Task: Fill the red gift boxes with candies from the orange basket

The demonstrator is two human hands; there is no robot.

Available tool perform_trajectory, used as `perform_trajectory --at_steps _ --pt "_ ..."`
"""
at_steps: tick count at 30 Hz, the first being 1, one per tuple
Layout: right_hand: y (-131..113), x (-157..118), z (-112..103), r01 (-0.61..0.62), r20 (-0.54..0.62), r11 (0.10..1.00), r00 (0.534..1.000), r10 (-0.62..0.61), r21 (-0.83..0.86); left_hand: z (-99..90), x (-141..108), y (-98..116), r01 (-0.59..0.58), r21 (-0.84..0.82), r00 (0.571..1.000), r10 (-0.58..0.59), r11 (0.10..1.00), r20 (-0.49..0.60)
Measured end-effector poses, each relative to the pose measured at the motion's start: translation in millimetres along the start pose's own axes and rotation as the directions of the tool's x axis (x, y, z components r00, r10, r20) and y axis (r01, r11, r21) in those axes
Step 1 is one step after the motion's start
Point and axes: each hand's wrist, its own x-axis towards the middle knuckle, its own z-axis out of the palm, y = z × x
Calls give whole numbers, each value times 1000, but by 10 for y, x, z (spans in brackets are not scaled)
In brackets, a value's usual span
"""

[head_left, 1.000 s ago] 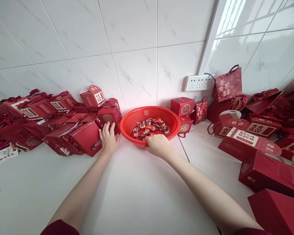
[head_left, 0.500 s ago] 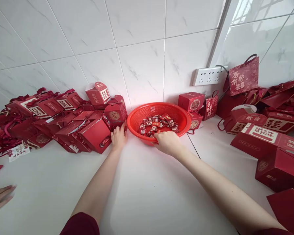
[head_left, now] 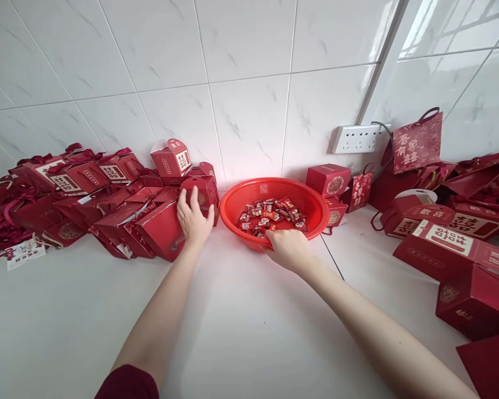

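A red plastic basket (head_left: 237, 194) with a perforated wall stands against the tiled wall, and small red wrapped sweets (head_left: 268, 215) lie in it. My right hand (head_left: 289, 248) grips the basket's near rim, fingers curled over it. To the left, my left hand (head_left: 194, 217) is raised with its fingers spread, holding nothing. It is in front of a small red box (head_left: 196, 189) with a rounded top, at the right end of a pile of red boxes; whether the fingertips touch it I cannot tell.
Red boxes with ribbons (head_left: 87, 176) are heaped along the wall on the left. Two small boxes (head_left: 327, 180) are stacked right of the basket. More red boxes (head_left: 438, 249) line the right side, below a white socket strip (head_left: 357, 138).
My left hand has risen from the counter beside the boxes and spread its fingers. Another person's hand has gone from the left edge. The whole view has shifted slightly; my right hand stays on the rim.
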Motion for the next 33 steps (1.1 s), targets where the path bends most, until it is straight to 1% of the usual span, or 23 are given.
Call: perform_trajectory --at_steps 1,2,5,7,9,11,12,14,15,17,19,20,22,24,26,30,33 --pt "0 10 -2 1 3 1000 1000 -1 -2 -19 124 9 21 -17 999 -22 1000 -26" --pt "-2 21 -5 3 5 1000 1000 -3 -5 -24 249 16 40 -17 999 -40 999 -18" --pt "-9 45 -16 9 8 1000 1000 -9 -9 23 551 41 77 43 992 -81 996 94" --pt "-15 55 -21 13 6 1000 1000 -13 -4 66 646 65 89 86 985 -101 992 142" --pt "-19 62 -22 15 2 1000 1000 -15 4 82 666 91 71 97 984 -86 993 154" --pt "-18 69 -19 16 0 1000 1000 -15 15 61 657 104 25 70 991 -34 997 129" --pt "-17 73 -18 15 -2 1000 1000 -15 19 40 659 103 5 44 995 -10 999 99" --pt "-14 79 -19 17 -3 999 1000 -17 28 -9 698 80 4 -45 1000 -4 999 0" --pt "-11 81 -21 18 -4 999 1000 -18 31 -32 739 59 36 -106 998 -42 994 -55" --pt "-7 84 -30 21 -3 999 1000 -21 37 -68 854 3 142 -238 977 -174 961 -122" --pt "-1 85 -40 25 -1 999 1000 -24 41 -87 982 -59 254 -314 943 -307 915 -131" --pt "2 85 -45 26 0 999 1000 -26 42 -92 1037 -86 289 -324 929 -346 901 -132" --pt "6 83 -51 29 2 999 1000 -30 44 -92 1111 -121 322 -309 918 -374 895 -129" --pt "10 82 -50 31 2 998 1000 -31 46 -79 1129 -123 316 -260 927 -355 912 -121" --pt "14 85 -44 33 0 998 999 -33 47 -47 1101 -97 283 -196 945 -308 939 -110" --pt "23 102 -18 34 -2 998 999 -34 50 72 985 -24 199 -82 975 -205 977 -80" --pt "27 110 -2 34 3 998 999 -34 55 169 880 19 137 -30 990 -138 990 -20"
